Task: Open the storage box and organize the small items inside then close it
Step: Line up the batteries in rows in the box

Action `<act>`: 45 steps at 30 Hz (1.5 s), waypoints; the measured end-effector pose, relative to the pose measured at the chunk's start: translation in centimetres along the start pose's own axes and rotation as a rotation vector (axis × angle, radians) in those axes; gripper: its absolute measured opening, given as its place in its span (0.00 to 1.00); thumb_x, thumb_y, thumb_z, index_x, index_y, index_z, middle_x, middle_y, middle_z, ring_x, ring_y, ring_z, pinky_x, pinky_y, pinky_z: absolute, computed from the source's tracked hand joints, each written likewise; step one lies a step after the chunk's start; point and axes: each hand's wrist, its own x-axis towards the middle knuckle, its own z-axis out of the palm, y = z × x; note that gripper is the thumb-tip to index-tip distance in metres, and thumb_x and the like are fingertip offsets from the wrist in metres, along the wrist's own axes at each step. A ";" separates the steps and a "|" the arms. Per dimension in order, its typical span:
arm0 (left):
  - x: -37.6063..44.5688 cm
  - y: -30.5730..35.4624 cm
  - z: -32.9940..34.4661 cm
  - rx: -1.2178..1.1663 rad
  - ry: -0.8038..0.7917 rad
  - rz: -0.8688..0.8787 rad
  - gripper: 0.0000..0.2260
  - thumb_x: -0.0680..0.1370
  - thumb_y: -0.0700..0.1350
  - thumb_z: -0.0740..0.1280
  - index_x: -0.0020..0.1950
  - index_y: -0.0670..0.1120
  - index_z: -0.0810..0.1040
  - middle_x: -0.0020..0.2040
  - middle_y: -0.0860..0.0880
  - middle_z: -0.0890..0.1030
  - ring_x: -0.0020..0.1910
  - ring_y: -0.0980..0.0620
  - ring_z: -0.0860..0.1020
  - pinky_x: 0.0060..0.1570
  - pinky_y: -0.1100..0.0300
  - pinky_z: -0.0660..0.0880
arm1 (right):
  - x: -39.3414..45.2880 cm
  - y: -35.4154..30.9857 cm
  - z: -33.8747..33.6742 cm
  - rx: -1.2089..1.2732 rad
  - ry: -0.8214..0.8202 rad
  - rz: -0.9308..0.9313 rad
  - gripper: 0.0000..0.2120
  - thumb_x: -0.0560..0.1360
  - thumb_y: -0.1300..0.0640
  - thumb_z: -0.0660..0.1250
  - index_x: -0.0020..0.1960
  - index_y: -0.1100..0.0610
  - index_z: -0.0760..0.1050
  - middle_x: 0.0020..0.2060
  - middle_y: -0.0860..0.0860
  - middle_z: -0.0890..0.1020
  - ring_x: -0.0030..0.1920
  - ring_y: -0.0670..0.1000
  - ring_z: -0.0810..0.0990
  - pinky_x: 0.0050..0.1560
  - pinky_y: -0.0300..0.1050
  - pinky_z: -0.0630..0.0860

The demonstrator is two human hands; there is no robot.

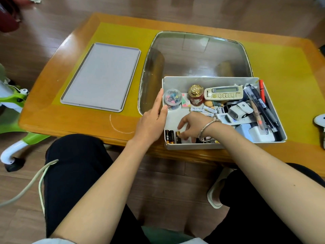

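Indoors, wooden table (pixel 70 124), yellow mat (pixel 281 71), brown plank floor (pixel 158 182)

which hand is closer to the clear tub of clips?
Left. The left hand rests on the box wall right beside the clip tub; the right hand is lower, at the batteries.

The remote control (pixel 223 93) reads "Shnco"; print on the batteries (pixel 202 110) is too small to read.
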 end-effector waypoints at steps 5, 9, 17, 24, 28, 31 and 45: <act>-0.1 0.1 -0.1 -0.002 0.001 0.003 0.24 0.84 0.55 0.48 0.77 0.62 0.42 0.52 0.49 0.79 0.41 0.53 0.78 0.36 0.47 0.80 | -0.2 -0.9 0.1 0.002 -0.088 -0.026 0.20 0.71 0.62 0.71 0.62 0.56 0.74 0.43 0.53 0.85 0.41 0.51 0.83 0.37 0.40 0.79; -0.2 0.2 -0.2 -0.003 0.001 0.000 0.24 0.84 0.55 0.49 0.77 0.62 0.42 0.53 0.50 0.79 0.41 0.53 0.78 0.36 0.47 0.80 | -0.5 -0.6 -0.1 0.144 -0.122 -0.018 0.22 0.72 0.65 0.69 0.65 0.58 0.71 0.40 0.51 0.84 0.35 0.48 0.82 0.39 0.45 0.81; -0.1 0.1 -0.2 -0.013 -0.011 -0.002 0.24 0.84 0.55 0.48 0.77 0.63 0.41 0.53 0.48 0.79 0.42 0.51 0.78 0.38 0.47 0.80 | -1.5 1.6 -1.6 0.148 0.147 0.055 0.04 0.73 0.61 0.70 0.47 0.56 0.78 0.35 0.54 0.83 0.33 0.54 0.82 0.30 0.41 0.78; 0.0 -0.1 0.0 -0.030 -0.004 -0.004 0.24 0.84 0.54 0.48 0.77 0.63 0.42 0.50 0.49 0.79 0.40 0.52 0.78 0.38 0.47 0.80 | -0.9 2.8 -0.7 -0.172 0.195 0.249 0.17 0.66 0.45 0.75 0.36 0.58 0.75 0.30 0.51 0.74 0.39 0.52 0.75 0.40 0.42 0.71; -0.1 -0.1 0.0 -0.020 0.000 0.000 0.24 0.84 0.55 0.48 0.77 0.63 0.41 0.50 0.50 0.78 0.39 0.53 0.77 0.37 0.49 0.80 | -0.2 2.2 0.2 -0.230 0.216 0.262 0.22 0.63 0.43 0.76 0.32 0.56 0.67 0.32 0.51 0.71 0.41 0.54 0.74 0.40 0.44 0.72; -0.1 -0.2 0.1 -0.011 0.004 0.001 0.24 0.84 0.55 0.48 0.77 0.63 0.41 0.50 0.50 0.78 0.39 0.53 0.77 0.37 0.49 0.79 | -0.1 1.7 0.6 -0.279 0.218 0.262 0.20 0.65 0.47 0.74 0.32 0.56 0.65 0.30 0.51 0.69 0.40 0.54 0.74 0.38 0.43 0.72; 0.0 -0.2 0.2 -0.031 -0.001 -0.004 0.23 0.83 0.56 0.48 0.76 0.65 0.41 0.50 0.49 0.79 0.41 0.51 0.78 0.37 0.46 0.80 | -0.4 1.4 0.7 0.076 0.056 0.060 0.18 0.66 0.49 0.76 0.50 0.53 0.72 0.33 0.50 0.80 0.31 0.48 0.79 0.33 0.42 0.76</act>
